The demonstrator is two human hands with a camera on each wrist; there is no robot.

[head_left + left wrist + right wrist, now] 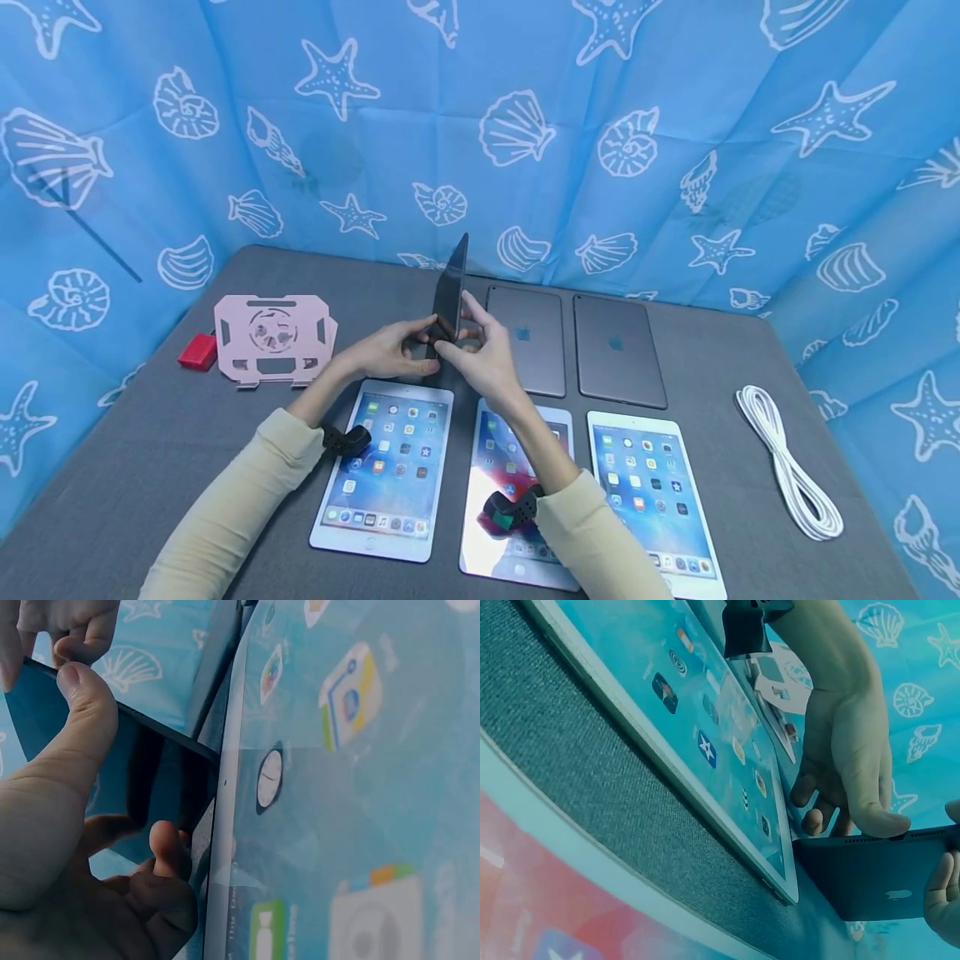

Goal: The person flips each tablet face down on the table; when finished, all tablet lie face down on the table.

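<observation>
A dark tablet (451, 283) stands tilted on edge between both hands, its glossy black screen turned left. My left hand (392, 347) has its thumb on the tablet's near edge, the other fingers bent on the screen side. From the right, my right hand (489, 360) grips the same tablet by edge and back. The right wrist view shows its grey back (885, 889) with a logo. Under the forearms lie white tablets with lit screens: a left one (390, 467), a middle one (480, 533) and a right one (652, 492).
Face down at the back right lie two grey tablets, one (536, 342) beside the other (618, 350). A pink stand (273, 333) and a small red block (198, 352) are at the left. A coiled white cable (783, 462) lies far right. A blue curtain (480, 75) borders the table.
</observation>
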